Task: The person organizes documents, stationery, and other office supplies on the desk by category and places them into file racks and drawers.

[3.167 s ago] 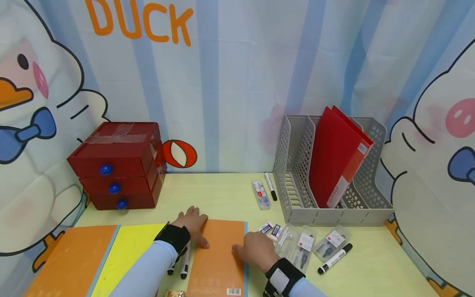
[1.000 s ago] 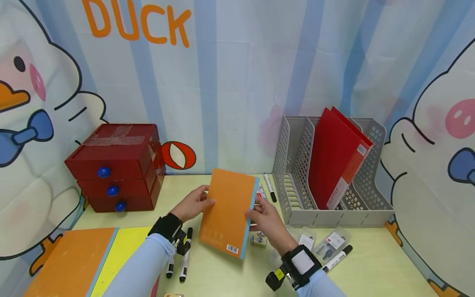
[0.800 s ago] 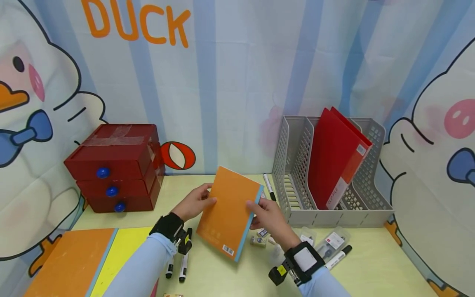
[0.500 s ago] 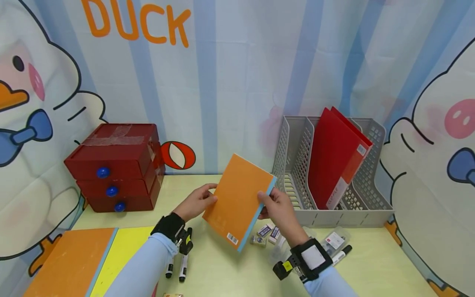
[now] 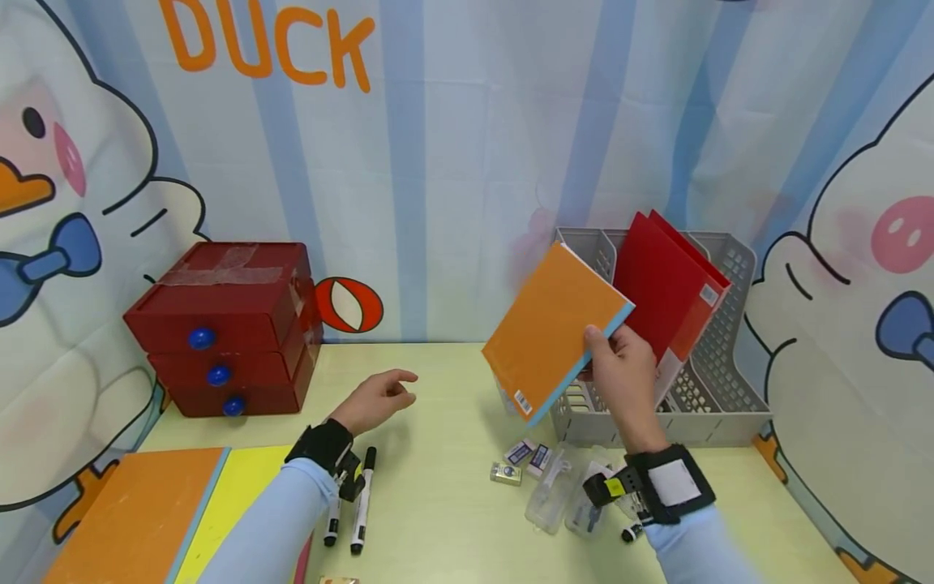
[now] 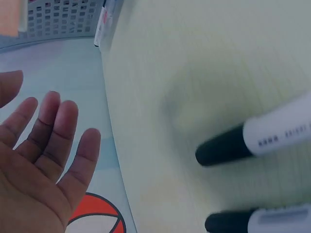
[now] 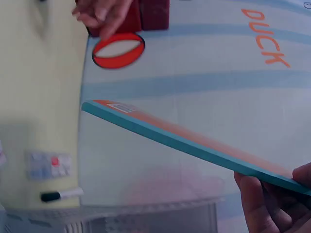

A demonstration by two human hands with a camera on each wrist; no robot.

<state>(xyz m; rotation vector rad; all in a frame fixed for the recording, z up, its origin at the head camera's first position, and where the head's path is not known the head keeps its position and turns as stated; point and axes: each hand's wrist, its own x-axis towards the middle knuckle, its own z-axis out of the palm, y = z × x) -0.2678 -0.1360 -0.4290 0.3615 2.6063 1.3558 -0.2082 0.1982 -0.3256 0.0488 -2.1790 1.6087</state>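
An orange notebook [image 5: 556,328] with a blue spine hangs tilted in the air, in front of the left side of the grey file rack [image 5: 664,430]. My right hand [image 5: 626,381] pinches it by the spine edge, thumb on the near cover. In the right wrist view the notebook's spine [image 7: 170,141] runs from the fingers up to the left. My left hand [image 5: 375,401] hovers over the table in the middle, holding nothing. Its fingers look loosely spread in the left wrist view. Two markers [image 5: 362,503] lie just below that hand.
Red folders [image 5: 660,284] lean inside the rack. Small erasers [image 5: 520,452] and clear plastic cases [image 5: 549,491] lie before it. A dark red drawer box [image 5: 226,324] stands at the back left. Another orange notebook [image 5: 139,511] and a yellow one [image 5: 233,495] lie at the front left.
The orange notebook was lifted from the table by both hands. My left hand has let go of it, while my right hand has carried it right and up toward the rack.
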